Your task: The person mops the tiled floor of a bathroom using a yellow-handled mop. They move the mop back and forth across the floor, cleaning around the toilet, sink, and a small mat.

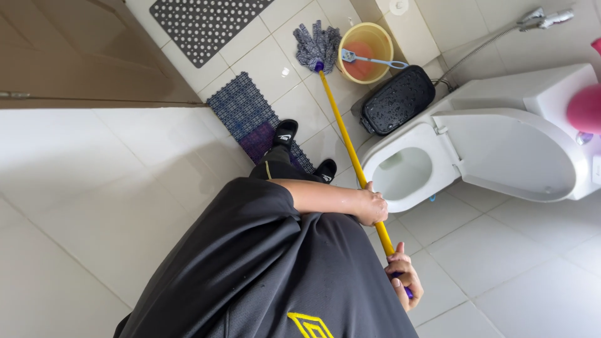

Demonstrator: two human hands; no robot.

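one yellow-handled mop (341,112), one yellow bucket (365,52), one long-handled brush (373,61) inside the bucket, one black bin (398,99), one white toilet (501,144), two floor mats (200,24) (250,119), two black slippers (285,133) (325,169), two hands (370,206) (404,275)

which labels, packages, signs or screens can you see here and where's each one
No packages, signs or screens.
Logo on shirt: bottom edge of the view, on the black fabric; yellow outlined diamond shape.
Marks on slippers: on the floor mat past the legs; small white emblem on each black strap.
Sticker on toilet: far right edge, on the white body; small pale rectangle, too cut off to tell more.
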